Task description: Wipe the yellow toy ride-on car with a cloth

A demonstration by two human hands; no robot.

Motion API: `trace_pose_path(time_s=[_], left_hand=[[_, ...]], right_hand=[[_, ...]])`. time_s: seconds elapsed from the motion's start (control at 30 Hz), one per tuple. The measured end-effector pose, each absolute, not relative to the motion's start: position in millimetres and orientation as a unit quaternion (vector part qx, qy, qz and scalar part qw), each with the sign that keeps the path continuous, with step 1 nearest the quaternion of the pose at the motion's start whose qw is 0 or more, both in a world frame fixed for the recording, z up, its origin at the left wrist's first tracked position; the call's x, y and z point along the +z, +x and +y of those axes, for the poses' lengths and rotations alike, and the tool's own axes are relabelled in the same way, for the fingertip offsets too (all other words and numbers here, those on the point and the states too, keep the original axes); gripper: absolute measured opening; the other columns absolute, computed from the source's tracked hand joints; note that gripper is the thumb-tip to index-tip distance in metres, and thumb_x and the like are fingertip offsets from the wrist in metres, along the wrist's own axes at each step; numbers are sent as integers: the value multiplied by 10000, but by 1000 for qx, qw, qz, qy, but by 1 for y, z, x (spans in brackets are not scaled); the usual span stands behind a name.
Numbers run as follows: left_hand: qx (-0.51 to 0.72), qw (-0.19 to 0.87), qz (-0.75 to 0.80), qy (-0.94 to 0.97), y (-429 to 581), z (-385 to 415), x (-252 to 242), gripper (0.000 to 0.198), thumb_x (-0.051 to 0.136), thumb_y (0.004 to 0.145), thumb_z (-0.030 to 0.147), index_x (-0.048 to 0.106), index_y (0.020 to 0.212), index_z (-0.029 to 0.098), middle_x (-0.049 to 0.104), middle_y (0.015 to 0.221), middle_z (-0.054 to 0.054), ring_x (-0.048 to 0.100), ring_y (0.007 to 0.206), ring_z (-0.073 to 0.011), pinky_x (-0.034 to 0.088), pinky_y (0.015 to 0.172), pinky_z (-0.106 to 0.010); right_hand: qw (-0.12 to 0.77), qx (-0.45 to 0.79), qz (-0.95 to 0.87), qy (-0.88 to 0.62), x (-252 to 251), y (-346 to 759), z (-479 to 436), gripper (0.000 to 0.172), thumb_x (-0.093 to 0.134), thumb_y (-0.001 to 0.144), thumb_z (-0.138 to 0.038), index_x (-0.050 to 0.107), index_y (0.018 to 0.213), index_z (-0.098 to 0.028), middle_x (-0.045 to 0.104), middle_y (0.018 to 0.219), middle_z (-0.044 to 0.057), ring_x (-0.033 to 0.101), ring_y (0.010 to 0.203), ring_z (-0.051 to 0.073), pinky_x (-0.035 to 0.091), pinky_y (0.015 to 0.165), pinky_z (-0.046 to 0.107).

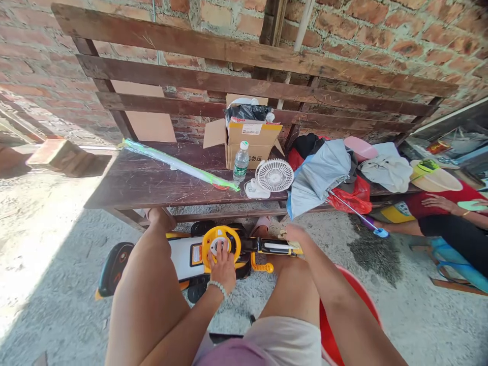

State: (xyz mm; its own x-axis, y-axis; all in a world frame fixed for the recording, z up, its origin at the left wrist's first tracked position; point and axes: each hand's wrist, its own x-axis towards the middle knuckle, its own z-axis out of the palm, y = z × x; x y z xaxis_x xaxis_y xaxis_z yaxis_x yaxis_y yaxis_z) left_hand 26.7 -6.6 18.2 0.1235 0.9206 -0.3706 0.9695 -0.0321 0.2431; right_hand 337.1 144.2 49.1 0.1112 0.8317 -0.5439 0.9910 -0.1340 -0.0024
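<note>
A yellow, white and black ride-on toy digger point(185, 258) stands across the ground between my legs. My left hand point(222, 265), with a beaded bracelet at its wrist, rests on the middle of the yellow steering wheel point(236, 238), fingers laid out over the hub. At the outer end of the toy's digging arm point(275, 247) is my right hand point(296, 235). It is bent and somewhat blurred, its fingers closed; a small pale yellow thing shows at them, too unclear to name. A yellow crank handle point(263, 267) sticks out below the arm.
On the wooden bench point(114, 185) lie a long wrapped bundle point(179, 165), a water bottle point(241, 162), a cardboard box point(251, 140), a white fan point(275, 175) and a silver umbrella point(318, 173). A red basin point(353, 290) sits at my right. Another person's hand point(438, 203) shows far right.
</note>
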Motion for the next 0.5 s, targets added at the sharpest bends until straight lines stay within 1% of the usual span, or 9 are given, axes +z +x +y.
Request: trace_pose_path(time_s=[0.03, 0.1, 0.2, 0.27, 0.33, 0.4, 0.5], left_hand=[[-62, 220, 659, 716, 27, -6, 19, 479, 487, 994, 171, 721, 1411, 152, 146, 1872, -147, 92, 1746, -392, 110, 1357, -764], [-73, 215, 659, 717, 27, -5, 20, 497, 471, 996, 160, 711, 1431, 149, 129, 1875, -146, 84, 1748, -386, 115, 1356, -761], [-84, 202, 658, 721, 26, -4, 21, 496, 467, 1006, 170, 709, 1439, 151, 141, 1873, -152, 92, 1748, -382, 131, 1357, -747], [-94, 195, 656, 723, 25, -4, 22, 486, 467, 1014, 179, 713, 1432, 156, 149, 1872, -154, 95, 1747, -385, 144, 1353, -745], [-106, 189, 653, 726, 24, -3, 22, 467, 465, 1023, 189, 721, 1412, 158, 139, 1874, -146, 89, 1746, -391, 155, 1352, -741], [-109, 182, 652, 728, 23, -3, 21, 456, 458, 1029, 193, 724, 1399, 158, 126, 1876, -140, 86, 1744, -395, 162, 1353, -734], [-100, 176, 652, 731, 22, -4, 18, 455, 470, 1022, 189, 730, 1394, 162, 128, 1872, -151, 97, 1741, -410, 161, 1349, -741]], right_hand=[[201, -221, 627, 720, 51, 341, 141, 42, 790, 801, -95, 803, 784, -131, 791, 858, 196, 730, 801, 250, 439, 685, 333], [211, -237, 628, 711, 53, 336, 138, 46, 784, 834, -129, 822, 857, -142, 810, 946, 188, 730, 846, 241, 441, 706, 316], [194, -275, 649, 683, 54, 306, 143, 108, 824, 856, -259, 832, 949, -205, 821, 1017, 106, 713, 876, 205, 432, 715, 267], [174, -305, 664, 660, 52, 280, 149, 155, 830, 872, -364, 824, 974, -247, 817, 1014, 41, 692, 855, 175, 418, 688, 235], [157, -327, 673, 645, 49, 259, 152, 194, 827, 881, -427, 811, 983, -262, 807, 996, 5, 674, 821, 154, 404, 659, 219], [144, -336, 675, 641, 44, 252, 151, 203, 825, 885, -431, 804, 1008, -271, 802, 1012, -8, 672, 821, 145, 404, 660, 209], [138, -326, 665, 658, 41, 276, 141, 175, 814, 884, -335, 803, 1052, -287, 800, 1067, -5, 697, 881, 153, 429, 717, 204]])
